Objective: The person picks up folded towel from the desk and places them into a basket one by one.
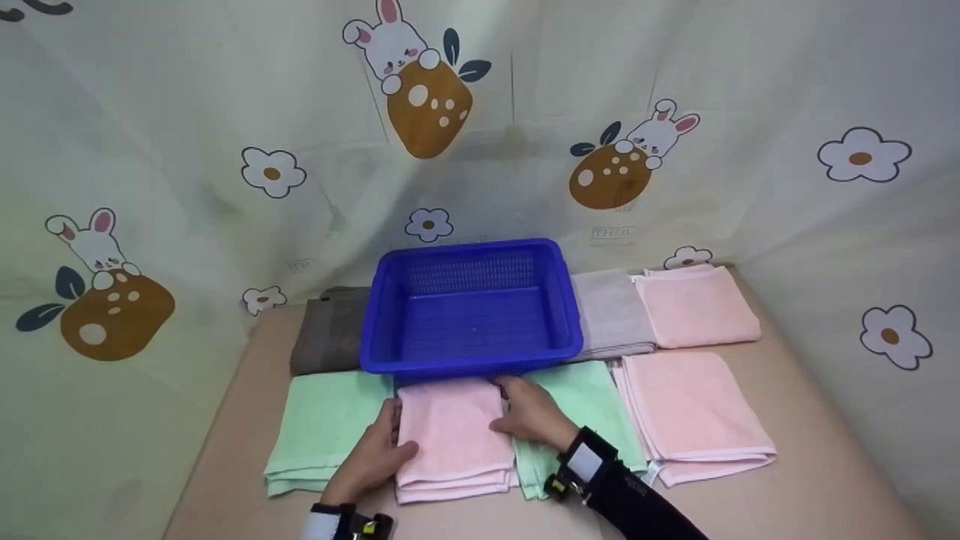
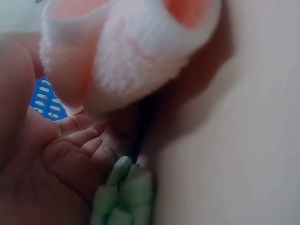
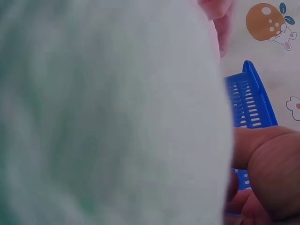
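A folded pink towel (image 1: 454, 435) lies in the front row, between both hands. My left hand (image 1: 369, 461) holds its left side, thumb over the top edge and fingers low along the side. In the left wrist view the fuzzy folds of the pink towel (image 2: 136, 70) sit between thumb and fingers of the left hand (image 2: 56, 159). On the opposite side, my right hand (image 1: 536, 412) grips the towel's right edge, over a green towel (image 1: 592, 405). A blurred pale green towel (image 3: 117, 117) covers much of the right wrist view, beside the right hand (image 3: 276, 173).
Directly behind the pink towel stands a blue plastic basket (image 1: 472, 367) with nothing in it. Around it are another green towel (image 1: 330, 420), a dark grey towel (image 1: 330, 330), a light grey towel (image 1: 611, 311) and two more pink towels, one at front right (image 1: 697, 412). A printed curtain hangs behind.
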{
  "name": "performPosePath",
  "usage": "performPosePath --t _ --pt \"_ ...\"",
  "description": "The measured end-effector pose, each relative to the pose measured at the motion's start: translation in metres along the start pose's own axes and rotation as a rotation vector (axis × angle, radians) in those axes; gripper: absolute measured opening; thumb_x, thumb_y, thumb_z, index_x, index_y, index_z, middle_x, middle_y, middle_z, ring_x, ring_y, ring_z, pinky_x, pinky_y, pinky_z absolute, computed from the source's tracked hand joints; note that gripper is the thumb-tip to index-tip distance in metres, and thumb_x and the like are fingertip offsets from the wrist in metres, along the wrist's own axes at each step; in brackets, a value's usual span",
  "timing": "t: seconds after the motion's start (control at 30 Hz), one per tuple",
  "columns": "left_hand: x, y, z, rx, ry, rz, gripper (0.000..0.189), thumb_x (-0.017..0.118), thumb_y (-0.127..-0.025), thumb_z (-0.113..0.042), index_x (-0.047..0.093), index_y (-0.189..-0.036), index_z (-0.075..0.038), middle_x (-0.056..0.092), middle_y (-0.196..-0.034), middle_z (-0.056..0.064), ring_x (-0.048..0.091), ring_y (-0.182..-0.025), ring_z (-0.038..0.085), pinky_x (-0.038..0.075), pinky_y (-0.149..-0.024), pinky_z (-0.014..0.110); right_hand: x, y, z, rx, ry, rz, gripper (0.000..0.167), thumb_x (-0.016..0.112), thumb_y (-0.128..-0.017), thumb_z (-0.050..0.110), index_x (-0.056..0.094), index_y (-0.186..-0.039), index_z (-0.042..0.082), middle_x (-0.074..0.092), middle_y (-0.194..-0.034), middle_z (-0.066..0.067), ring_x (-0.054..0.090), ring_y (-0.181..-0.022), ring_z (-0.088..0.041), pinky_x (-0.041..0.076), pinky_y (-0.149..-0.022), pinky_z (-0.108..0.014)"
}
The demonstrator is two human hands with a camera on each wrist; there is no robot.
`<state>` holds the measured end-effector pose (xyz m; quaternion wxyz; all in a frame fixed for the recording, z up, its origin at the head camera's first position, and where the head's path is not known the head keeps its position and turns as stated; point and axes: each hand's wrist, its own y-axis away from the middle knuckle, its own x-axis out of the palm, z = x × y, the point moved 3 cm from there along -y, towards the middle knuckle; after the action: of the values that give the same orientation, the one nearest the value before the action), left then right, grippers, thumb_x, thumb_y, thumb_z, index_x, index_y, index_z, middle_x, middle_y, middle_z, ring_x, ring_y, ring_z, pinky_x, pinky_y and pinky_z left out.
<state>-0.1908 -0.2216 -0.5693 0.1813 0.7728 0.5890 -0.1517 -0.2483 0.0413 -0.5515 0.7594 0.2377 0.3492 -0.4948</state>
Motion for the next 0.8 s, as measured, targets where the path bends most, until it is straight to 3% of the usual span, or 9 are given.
performPosePath --t 0.13,0.3,0.5,0.8 --pt "0.0001 0.0009 -0.0015 0.015 0.016 0.005 0.069 0.068 -0.088 -0.001 0.032 -0.146 0.006 0.045 -0.151 0.037 0.048 -0.141 0.046 0.040 -0.114 0.058 0.0012 0.0016 0.0022 -0.063 0.021 -0.021 0.051 0.086 -0.076 0.017 0.072 -0.123 0.003 0.071 -0.093 -0.003 0.062 -0.087 -0.021 0.053 -0.077 -0.041" --pt "0.0001 0.0001 -0.0005 0.038 0.008 -0.004 0.067 0.069 -0.087 0.002 0.034 -0.143 0.006 0.047 -0.149 0.038 0.051 -0.137 0.045 0.044 -0.111 0.056 0.0017 0.0041 0.0047 -0.106 0.045 -0.046 0.043 0.081 -0.082 0.019 0.074 -0.122 0.006 0.076 -0.102 -0.005 0.067 -0.094 -0.023 0.054 -0.083 -0.040" --pt "-0.0012 -0.0016 0.0027 0.032 0.005 -0.011 0.065 0.069 -0.087 0.002 0.035 -0.142 0.004 0.045 -0.151 0.037 0.051 -0.138 0.045 0.045 -0.111 0.055 0.0012 0.0061 0.0079 -0.092 0.053 -0.051 0.043 0.079 -0.085 0.021 0.072 -0.124 0.004 0.076 -0.109 -0.011 0.069 -0.101 -0.031 0.055 -0.089 -0.046" --pt "-0.0011 0.0003 -0.0012 0.072 0.014 -0.012 0.059 0.070 -0.087 0.003 0.039 -0.137 0.002 0.059 -0.141 0.031 0.060 -0.127 0.036 0.053 -0.099 0.040 0.0018 0.0054 0.0068 -0.104 0.085 -0.062 0.041 0.077 -0.083 0.018 0.074 -0.122 0.007 0.076 -0.097 -0.006 0.068 -0.085 -0.021 0.055 -0.076 -0.039"
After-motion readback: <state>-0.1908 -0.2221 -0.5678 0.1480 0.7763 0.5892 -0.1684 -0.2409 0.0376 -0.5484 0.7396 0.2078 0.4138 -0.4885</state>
